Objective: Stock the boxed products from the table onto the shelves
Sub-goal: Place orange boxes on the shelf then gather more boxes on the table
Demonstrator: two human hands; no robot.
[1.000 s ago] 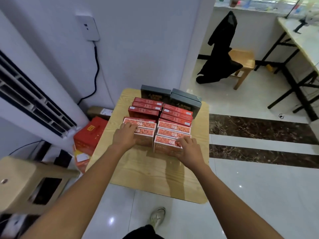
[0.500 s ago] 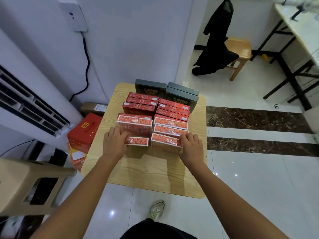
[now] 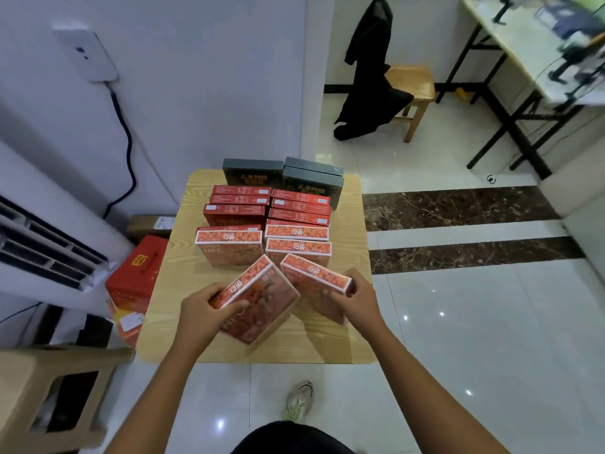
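A small wooden table [image 3: 353, 339] carries rows of boxes: dark grey boxes [image 3: 252, 173] at the back, plain red boxes [image 3: 240, 211] in the middle, orange berry-print boxes [image 3: 229, 245] in front. My left hand [image 3: 204, 311] grips one orange berry-print box [image 3: 262, 303], lifted and tilted above the table's near half. My right hand [image 3: 358, 299] holds a second orange berry-print box [image 3: 314, 276], also tilted, its inner corner close to the first box. No shelves are in view.
A white air conditioner [image 3: 42, 244] stands at the left, with a red carton [image 3: 137, 276] on the floor beside the table. A beige stool [image 3: 49, 388] is at lower left. A wooden stool with a black garment [image 3: 373, 77] and a desk [image 3: 523, 60] stand at the back right.
Both hands went from resting on the front-row boxes to lifting one box each off the table and tilting them toward me. The camera dipped slightly.
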